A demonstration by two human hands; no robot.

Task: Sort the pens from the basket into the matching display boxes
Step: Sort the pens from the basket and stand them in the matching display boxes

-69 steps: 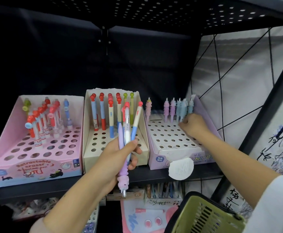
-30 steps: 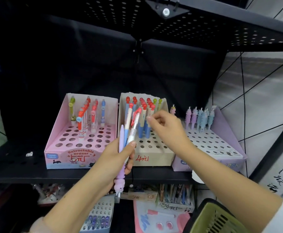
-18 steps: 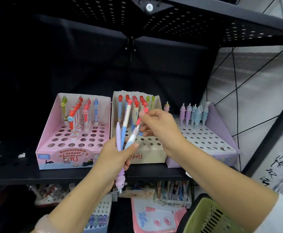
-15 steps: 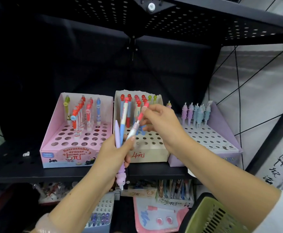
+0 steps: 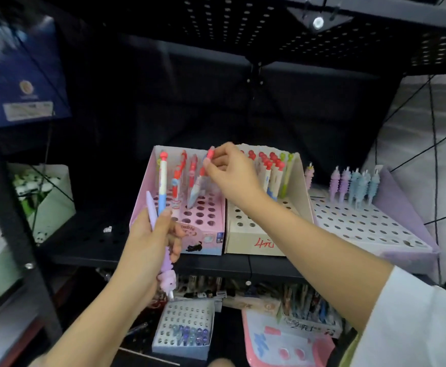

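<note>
My right hand (image 5: 231, 170) pinches a red-topped pen (image 5: 200, 178) by its upper end and holds it over the holes of the pink display box (image 5: 147, 189). My left hand (image 5: 150, 239) grips two pens upright in front of that box: a white-and-blue pen with a red top (image 5: 162, 181) and a lilac pen (image 5: 151, 207) with a purple figure at its lower end. The cream display box (image 5: 253, 242) stands in the middle and the lilac display box (image 5: 402, 202) at the right, each with a row of pens at the back.
All three boxes stand on a black perforated shelf (image 5: 84, 239). Another black shelf hangs close overhead. Below are a small white box of purple pens (image 5: 183, 329), a pink pack and more stationery. White boxes stand at the left. A dark blue pack (image 5: 23, 75) hangs upper left.
My right hand drew the red-topped pen out of my left hand's bundle and carried it left, from in front of the cream box to over the pink box. The view swung left.
</note>
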